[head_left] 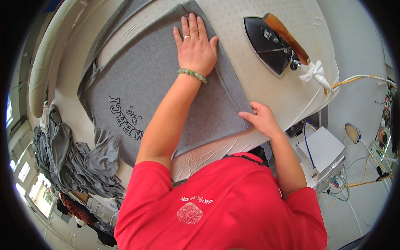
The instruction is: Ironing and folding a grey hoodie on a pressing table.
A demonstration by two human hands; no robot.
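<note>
Pinching grey garment by edge, right hand; left hand spread flat, iron apart

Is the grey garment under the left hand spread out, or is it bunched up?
Mostly spread: the grey garment lies nearly flat on the padded table, its dark print showing; the left hand rests flat on it.

Bright, even light; windows at eight o'clock glare white. Shadows are faint. The centre is sharp; straight edges curve toward the black rim.
</note>
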